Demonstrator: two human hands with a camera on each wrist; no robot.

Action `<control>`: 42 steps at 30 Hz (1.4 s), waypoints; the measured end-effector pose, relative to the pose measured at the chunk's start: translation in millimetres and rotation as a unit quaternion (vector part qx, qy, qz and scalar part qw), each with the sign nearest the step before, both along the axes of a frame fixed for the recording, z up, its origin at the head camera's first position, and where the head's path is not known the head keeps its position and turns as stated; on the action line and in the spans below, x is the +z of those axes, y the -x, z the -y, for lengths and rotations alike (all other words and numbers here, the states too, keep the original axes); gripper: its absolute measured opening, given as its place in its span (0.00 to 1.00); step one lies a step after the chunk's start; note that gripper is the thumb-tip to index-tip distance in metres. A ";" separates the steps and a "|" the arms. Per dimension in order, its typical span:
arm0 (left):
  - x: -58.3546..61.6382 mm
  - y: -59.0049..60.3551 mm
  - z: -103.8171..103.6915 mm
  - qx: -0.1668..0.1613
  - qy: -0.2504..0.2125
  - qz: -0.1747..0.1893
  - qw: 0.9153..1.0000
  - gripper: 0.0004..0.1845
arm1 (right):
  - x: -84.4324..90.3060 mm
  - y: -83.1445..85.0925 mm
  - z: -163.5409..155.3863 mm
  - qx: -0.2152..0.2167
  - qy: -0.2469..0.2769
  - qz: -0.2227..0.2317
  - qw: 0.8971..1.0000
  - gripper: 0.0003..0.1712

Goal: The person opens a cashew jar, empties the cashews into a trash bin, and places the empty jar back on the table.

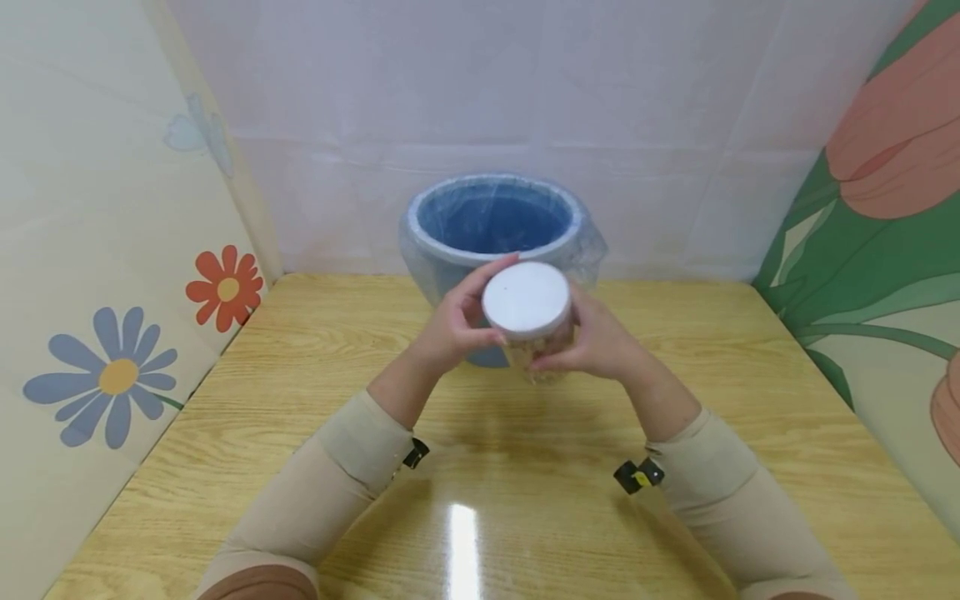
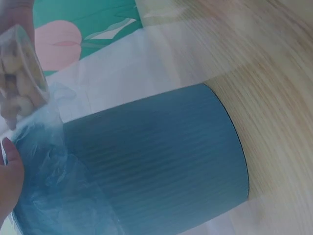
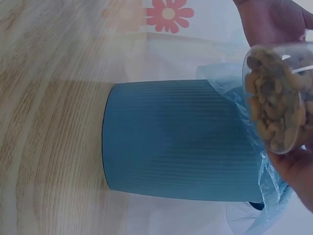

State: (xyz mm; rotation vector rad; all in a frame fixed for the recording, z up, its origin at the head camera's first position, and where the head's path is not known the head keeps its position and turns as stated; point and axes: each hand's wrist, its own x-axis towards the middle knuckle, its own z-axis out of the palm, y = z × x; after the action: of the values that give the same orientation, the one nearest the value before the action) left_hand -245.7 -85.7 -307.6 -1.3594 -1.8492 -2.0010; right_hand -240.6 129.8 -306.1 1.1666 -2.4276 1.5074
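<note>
You hold a clear plastic jar with a round white lid [image 1: 528, 302] in both hands, lifted above the light wooden table [image 1: 525, 483] near its far edge. Your left hand [image 1: 456, 323] curls round the lid's rim, thumb on the near side and fingers over the far side. Your right hand [image 1: 592, 340] wraps the jar's clear body just below the lid, fingers curled round it. Through the wall you can see pale tan nuts filling the jar, clearest from the right wrist view [image 3: 279, 98].

The jar tilts toward you: its flat lid faces up and back at your head, and its long axis runs from the lid down and away, the base pointing toward the bin.

Directly behind the jar, just beyond your hands, stands a round blue ribbed waste bin lined with a thin clear-blue plastic bag [image 1: 495, 225]. It sits upright on the table at the far edge, mouth open upward; the bag's loose edge folds over the rim and hangs close by the jar.

Walls hem the table on three sides: a plain white back wall [image 1: 525, 100] close behind the bin, a cream panel with printed flowers [image 1: 112, 250] along the left edge, and a green panel with pink tulips [image 1: 885, 233] along the right. The open room lies on the near half of the tabletop, between your sleeves and on either side of them.
</note>
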 end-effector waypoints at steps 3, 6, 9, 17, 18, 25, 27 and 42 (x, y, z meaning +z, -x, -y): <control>0.5 2.8 2.7 -0.024 0.002 0.001 1.000 0.57 | 0.0 1.6 -2.4 0.022 0.009 0.008 1.000 0.61; 1.4 5.3 6.1 -0.051 0.009 0.022 0.998 0.56 | 0.9 1.7 -4.5 0.038 0.011 0.010 0.999 0.60; 2.3 7.0 9.4 -0.073 0.015 0.040 0.996 0.55 | 0.4 2.4 -6.6 0.054 0.011 0.010 0.998 0.59; 5.2 8.1 9.1 -0.120 0.029 0.048 0.991 0.52 | -1.5 4.7 -13.9 0.120 0.020 0.026 0.992 0.58; 5.4 8.3 8.4 -0.127 0.029 0.049 0.990 0.52 | -1.6 4.9 -14.4 0.127 0.017 0.025 0.991 0.58; 5.5 8.4 4.4 -0.162 0.035 0.054 0.985 0.54 | -4.1 8.0 -15.4 0.165 0.005 0.033 0.986 0.57; 5.0 7.9 3.6 -0.161 0.041 0.053 0.985 0.54 | -5.5 9.0 -15.9 0.165 0.001 0.040 0.985 0.57; 1.3 3.5 -3.1 -0.031 0.035 0.017 0.999 0.55 | -6.4 8.6 -13.4 0.079 -0.010 0.040 0.996 0.58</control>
State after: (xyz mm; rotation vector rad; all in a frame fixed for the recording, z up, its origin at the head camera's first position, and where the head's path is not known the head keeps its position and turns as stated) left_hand -249.2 -82.6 -306.3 -1.4256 -1.9320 -2.0192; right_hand -249.2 143.3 -312.5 1.3581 -2.4575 1.6049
